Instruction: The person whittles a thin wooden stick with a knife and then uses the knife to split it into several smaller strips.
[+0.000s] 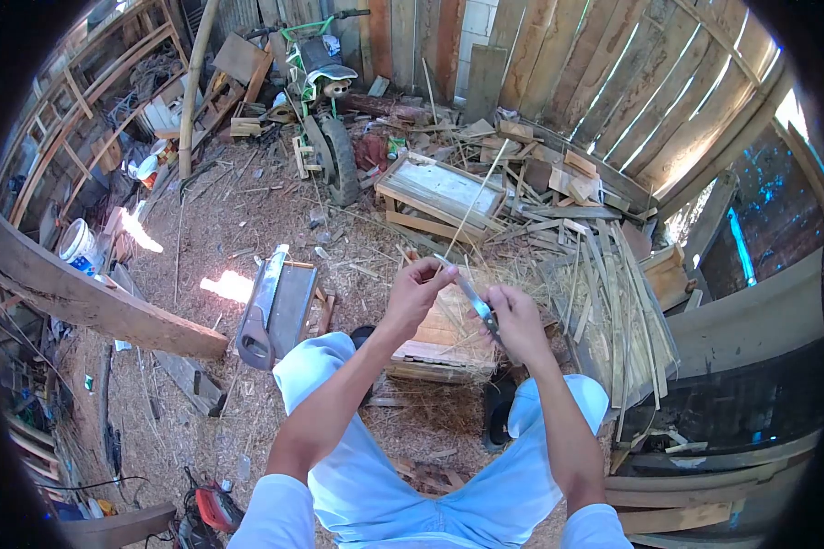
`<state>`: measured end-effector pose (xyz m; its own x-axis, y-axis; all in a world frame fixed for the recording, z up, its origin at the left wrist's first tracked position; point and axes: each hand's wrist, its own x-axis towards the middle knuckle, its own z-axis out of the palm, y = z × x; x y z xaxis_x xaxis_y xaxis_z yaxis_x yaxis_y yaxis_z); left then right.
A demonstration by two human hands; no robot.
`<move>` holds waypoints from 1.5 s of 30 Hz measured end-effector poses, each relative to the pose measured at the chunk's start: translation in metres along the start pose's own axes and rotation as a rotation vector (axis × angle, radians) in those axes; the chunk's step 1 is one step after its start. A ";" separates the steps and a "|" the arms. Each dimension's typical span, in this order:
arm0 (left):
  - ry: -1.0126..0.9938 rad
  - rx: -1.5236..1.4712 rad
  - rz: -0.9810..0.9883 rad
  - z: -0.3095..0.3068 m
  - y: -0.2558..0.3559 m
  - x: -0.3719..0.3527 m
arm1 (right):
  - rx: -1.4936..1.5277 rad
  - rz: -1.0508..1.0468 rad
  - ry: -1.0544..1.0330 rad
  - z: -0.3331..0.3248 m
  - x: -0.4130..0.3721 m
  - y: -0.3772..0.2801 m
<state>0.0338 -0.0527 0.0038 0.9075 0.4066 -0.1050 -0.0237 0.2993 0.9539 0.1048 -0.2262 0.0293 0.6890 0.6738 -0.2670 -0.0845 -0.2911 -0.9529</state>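
My left hand is closed in a pinch on the lower end of a thin bamboo strip, which slants up and away to the right. Wrapped round the handle of a knife, my right hand holds the blade pointing up and left. The blade's tip lies right at the strip, beside my left fingertips. Below both hands, between my knees, stands a low wooden bench strewn with shavings.
A handsaw rests on a small stand at left. Split strips lie piled at right, before scrap wood. A wooden crate and a green-framed wheeled machine stand ahead. A post leans in from the left.
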 end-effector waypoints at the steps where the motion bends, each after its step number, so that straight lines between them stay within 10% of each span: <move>1: 0.019 0.014 0.031 0.000 0.001 0.000 | -0.151 -0.046 0.092 -0.006 0.009 0.014; 5: 0.030 0.017 0.033 -0.004 0.002 0.000 | -0.563 -0.155 0.305 -0.009 0.006 0.017; 16: 0.182 0.191 0.261 0.004 -0.022 0.006 | -0.529 -0.272 0.141 0.025 -0.003 0.003; 34: -0.140 0.061 -0.020 -0.004 -0.009 -0.005 | -0.512 -0.189 0.352 -0.004 0.002 -0.008; 45: -0.222 0.047 -0.113 0.004 -0.005 -0.017 | -0.671 -0.638 0.347 0.005 -0.004 -0.004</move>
<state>0.0201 -0.0643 0.0018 0.9734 0.1715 -0.1521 0.0978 0.2894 0.9522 0.0993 -0.2240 0.0338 0.6455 0.6329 0.4275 0.7276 -0.3394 -0.5961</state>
